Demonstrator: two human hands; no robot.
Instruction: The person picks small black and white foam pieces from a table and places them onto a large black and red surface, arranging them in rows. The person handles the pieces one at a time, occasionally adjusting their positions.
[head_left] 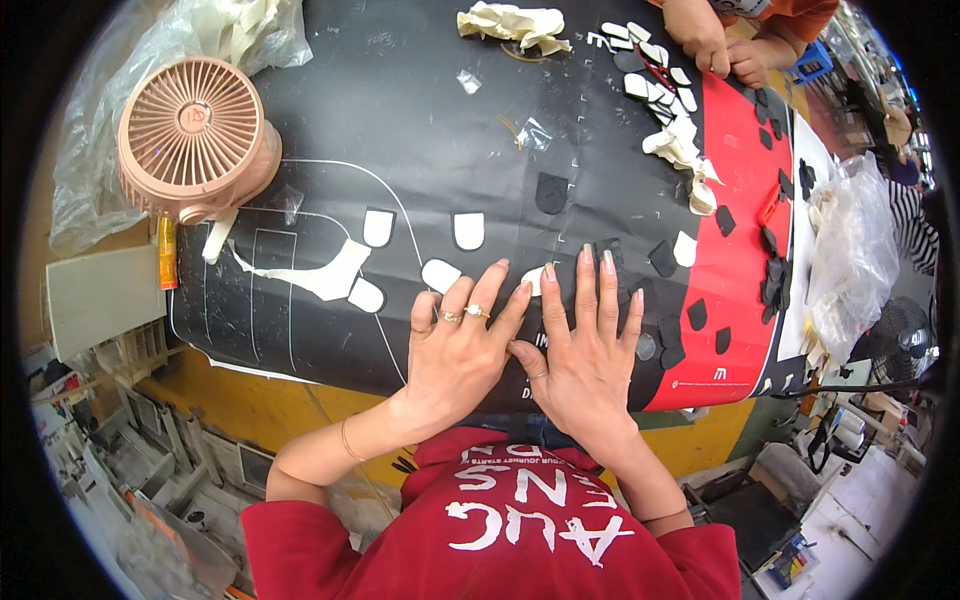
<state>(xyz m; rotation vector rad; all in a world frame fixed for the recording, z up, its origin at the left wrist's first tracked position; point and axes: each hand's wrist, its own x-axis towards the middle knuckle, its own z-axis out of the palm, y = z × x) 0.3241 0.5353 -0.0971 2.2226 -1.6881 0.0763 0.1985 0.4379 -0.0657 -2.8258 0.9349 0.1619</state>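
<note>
My right hand [585, 365] lies flat on the black sheet with its fingers spread. Beside it, my left hand [455, 350] reaches in with fingers partly bent and apart, holding nothing. Between the two hands a small white rounded patch [535, 281] shows, with the left index fingertip at its edge; the rest of it is partly hidden. Just beyond my left fingers lies a white patch with a black border [440, 275]. Similar patches [467, 231] rest farther off. Dark pieces [608, 262] sit under or beside my right fingers, hard to make out against the sheet.
A pink fan [195, 135] stands at the far left near a yellow tube [167, 252]. Torn white scraps [320, 275] lie on the sheet. Across the table, another person's hands [715, 50] work beside a pile of white pieces [650, 85]. Plastic bags [850, 255] lie at the right.
</note>
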